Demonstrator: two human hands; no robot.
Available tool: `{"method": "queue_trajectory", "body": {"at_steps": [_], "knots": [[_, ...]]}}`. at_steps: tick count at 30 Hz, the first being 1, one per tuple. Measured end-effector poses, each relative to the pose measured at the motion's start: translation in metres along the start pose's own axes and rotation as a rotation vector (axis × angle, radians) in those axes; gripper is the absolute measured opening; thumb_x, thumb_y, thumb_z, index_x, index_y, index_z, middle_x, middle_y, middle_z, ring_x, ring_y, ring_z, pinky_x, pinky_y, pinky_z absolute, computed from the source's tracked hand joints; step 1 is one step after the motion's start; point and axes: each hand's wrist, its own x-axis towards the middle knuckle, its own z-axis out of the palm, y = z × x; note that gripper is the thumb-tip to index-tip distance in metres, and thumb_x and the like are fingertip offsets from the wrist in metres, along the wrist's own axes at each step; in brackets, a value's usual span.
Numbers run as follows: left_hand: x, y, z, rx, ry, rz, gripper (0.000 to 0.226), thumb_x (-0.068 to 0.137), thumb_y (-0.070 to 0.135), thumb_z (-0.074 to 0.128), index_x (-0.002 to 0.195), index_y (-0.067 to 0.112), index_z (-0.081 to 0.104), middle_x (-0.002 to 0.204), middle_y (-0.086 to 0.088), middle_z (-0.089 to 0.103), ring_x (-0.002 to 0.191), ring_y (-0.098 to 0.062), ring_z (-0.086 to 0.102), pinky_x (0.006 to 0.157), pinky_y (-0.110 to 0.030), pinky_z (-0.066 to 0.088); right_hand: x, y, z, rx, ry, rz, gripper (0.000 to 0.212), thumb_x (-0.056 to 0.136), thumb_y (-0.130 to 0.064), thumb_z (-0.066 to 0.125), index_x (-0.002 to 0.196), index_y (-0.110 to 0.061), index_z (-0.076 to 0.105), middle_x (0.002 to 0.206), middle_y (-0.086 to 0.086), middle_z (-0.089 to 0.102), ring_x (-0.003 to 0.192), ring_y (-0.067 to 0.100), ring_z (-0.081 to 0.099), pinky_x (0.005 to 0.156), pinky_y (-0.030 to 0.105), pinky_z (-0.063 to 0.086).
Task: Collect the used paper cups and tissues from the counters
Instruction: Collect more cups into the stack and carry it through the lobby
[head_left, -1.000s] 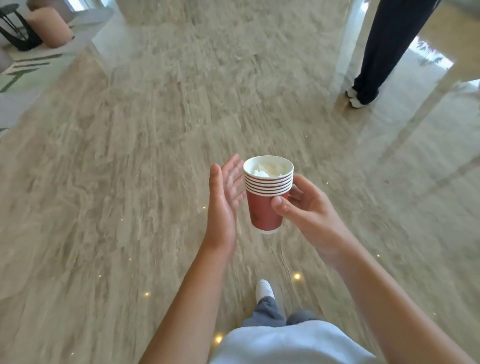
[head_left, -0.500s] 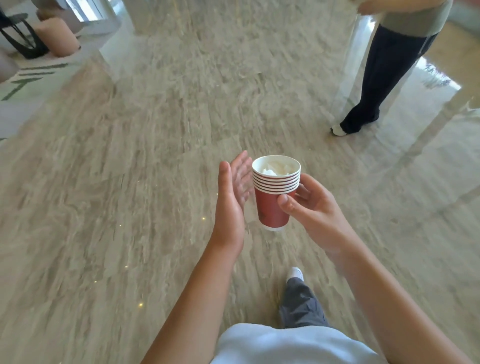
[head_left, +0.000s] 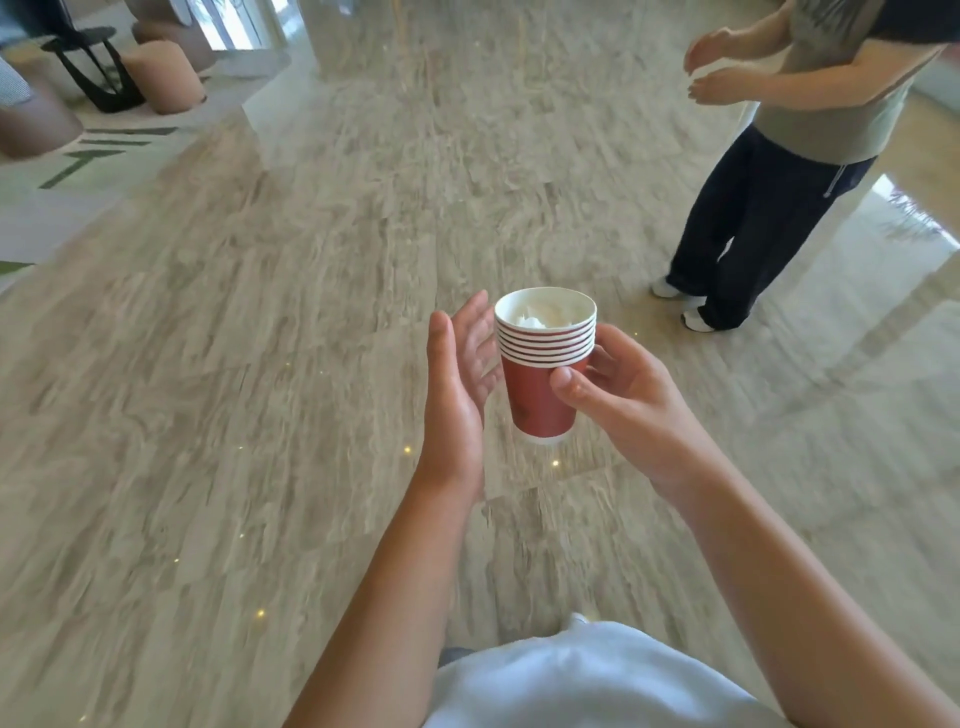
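Cups (head_left: 543, 364) nested in a red stack are riding over the marble floor (head_left: 234, 364), right hand (head_left: 618, 400) clamping the stack, left hand (head_left: 457, 384) hovering flat and apart beside it, tissues (head_left: 540, 316) sitting inside the top cup, so collecting is looking mostly done, no worktop showing.

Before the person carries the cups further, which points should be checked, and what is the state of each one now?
1. Right hand grips the stack of red paper cups: ok, thumb in front, fingers behind.
2. Stack upright: ok, only slightly tilted.
3. Tissue is inside the top cup: ok, it sits below the rim.
4. Left hand is free to support: ok, open beside the stack; contact cannot be judged.
5. Path ahead is clear: not ok, another person stands ahead to the right.
6. Counter or bin in view: not ok, only the floor and stools show.
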Motion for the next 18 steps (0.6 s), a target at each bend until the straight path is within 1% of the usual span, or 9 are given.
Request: {"method": "queue_trajectory", "body": {"at_steps": [5, 9, 12, 15, 18], "knots": [[0.020, 0.010, -0.023, 0.006, -0.025, -0.005, 0.075, 0.092, 0.068, 0.025, 0.148, 0.024, 0.052, 0.147, 0.005, 0.059, 0.135, -0.010, 0.056, 0.121, -0.046, 0.034, 0.018, -0.002, 0.024, -0.001, 0.028, -0.009, 0.050, 0.084, -0.029, 0.071, 0.131, -0.012, 0.062, 0.123, 0.012, 0.072, 0.118, 0.028, 0.067, 0.104, 0.049, 0.053], [0.036, 0.023, -0.060, 0.044, -0.073, -0.029, 0.076, 0.093, 0.068, 0.024, 0.149, 0.023, 0.050, 0.149, 0.004, 0.058, 0.135, -0.010, 0.056, 0.122, -0.047, 0.034, 0.030, 0.005, 0.064, 0.053, 0.078, -0.013, 0.049, 0.086, -0.027, 0.071, 0.131, -0.012, 0.061, 0.124, 0.015, 0.071, 0.118, 0.030, 0.067, 0.103, 0.045, 0.054], [0.048, 0.035, -0.095, 0.072, -0.110, -0.053, 0.077, 0.093, 0.067, 0.023, 0.150, 0.023, 0.049, 0.150, 0.000, 0.056, 0.136, -0.012, 0.056, 0.121, -0.046, 0.035, 0.035, 0.014, 0.100, 0.074, 0.112, -0.004, 0.046, 0.089, -0.025, 0.075, 0.131, -0.011, 0.061, 0.123, 0.016, 0.071, 0.114, 0.023, 0.069, 0.099, 0.040, 0.055], [0.061, 0.037, -0.126, 0.080, -0.158, -0.091, 0.079, 0.091, 0.069, 0.021, 0.151, 0.024, 0.048, 0.153, -0.001, 0.053, 0.136, -0.010, 0.055, 0.120, -0.043, 0.036, 0.037, 0.026, 0.129, 0.112, 0.177, 0.001, 0.045, 0.086, -0.024, 0.071, 0.129, -0.012, 0.062, 0.123, 0.017, 0.071, 0.110, 0.019, 0.068, 0.097, 0.039, 0.054], [0.065, 0.034, -0.141, 0.103, -0.237, -0.134, 0.079, 0.091, 0.069, 0.021, 0.152, 0.025, 0.047, 0.153, 0.001, 0.053, 0.136, -0.008, 0.054, 0.118, -0.039, 0.037, 0.031, 0.036, 0.147, 0.142, 0.249, 0.007, 0.043, 0.086, -0.022, 0.070, 0.128, -0.014, 0.063, 0.120, 0.014, 0.072, 0.107, 0.017, 0.069, 0.094, 0.035, 0.054]]}}
